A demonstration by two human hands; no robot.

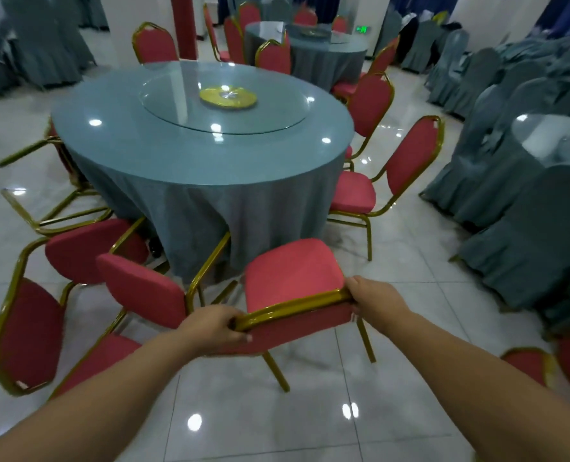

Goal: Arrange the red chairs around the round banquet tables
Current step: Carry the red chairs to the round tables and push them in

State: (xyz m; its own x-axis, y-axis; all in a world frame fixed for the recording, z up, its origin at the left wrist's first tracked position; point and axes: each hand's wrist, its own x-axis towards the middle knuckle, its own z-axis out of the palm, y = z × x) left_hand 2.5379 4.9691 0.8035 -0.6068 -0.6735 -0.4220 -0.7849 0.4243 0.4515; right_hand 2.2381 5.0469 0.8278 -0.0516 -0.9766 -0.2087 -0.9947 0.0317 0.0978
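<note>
A red chair [293,271] with a gold frame stands in front of me, its seat facing the round banquet table [183,141] with the blue-grey cloth. My left hand [210,325] grips the left end of its backrest top. My right hand [373,298] grips the right end. Two more red chairs [410,161] stand at the table's right side. At the lower left, red chairs [137,288] lie tilted and tangled together, one [27,331] with its back toward me. Another red chair [155,45] stands behind the table.
A second round table [323,45] with red chairs stands farther back. Chairs in grey covers [517,208] crowd the right side around a glass-topped table [557,135]. A red chair back [530,361] pokes in at the lower right. The tiled floor is glossy.
</note>
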